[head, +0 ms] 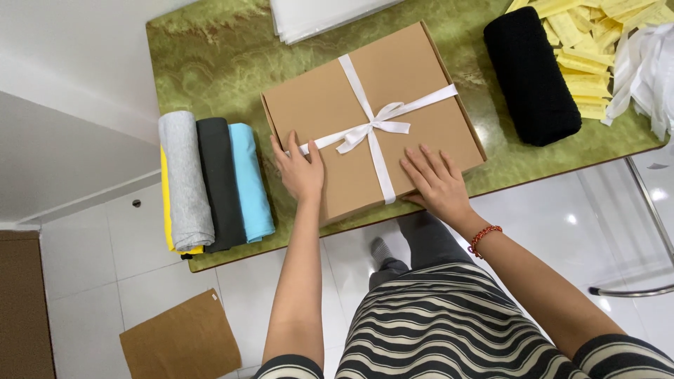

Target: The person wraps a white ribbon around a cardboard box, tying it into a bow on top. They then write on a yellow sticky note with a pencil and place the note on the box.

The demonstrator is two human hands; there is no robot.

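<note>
A flat brown cardboard box lies on the green marbled worktop, near its middle and reaching to the near edge. The box is turned askew to the worktop edge: its long axis runs from near left to far right, with the far right corner pointing toward the far side. A white ribbon crosses the lid in both directions and is tied in a bow at about the centre of the lid.

The left hand rests flat on the near left part of the lid, fingers extended and loose, fingertips beside the ribbon end; it grips nothing. The right hand lies palm down on the near right part of the lid at its edge, fingers spread and relaxed, also gripping nothing. A red beaded bracelet sits on the right wrist.

To the left of the box, well apart from it, four rolled cloths lie side by side at the worktop's left end: yellow, grey, dark grey and light blue, their long axes running near to far. To the far right lies a black knitted roll, beside a heap of yellow paper strips and white ribbon pieces. A stack of white sheets sits at the far edge. A brown cardboard sheet lies on the white tiled floor.
</note>
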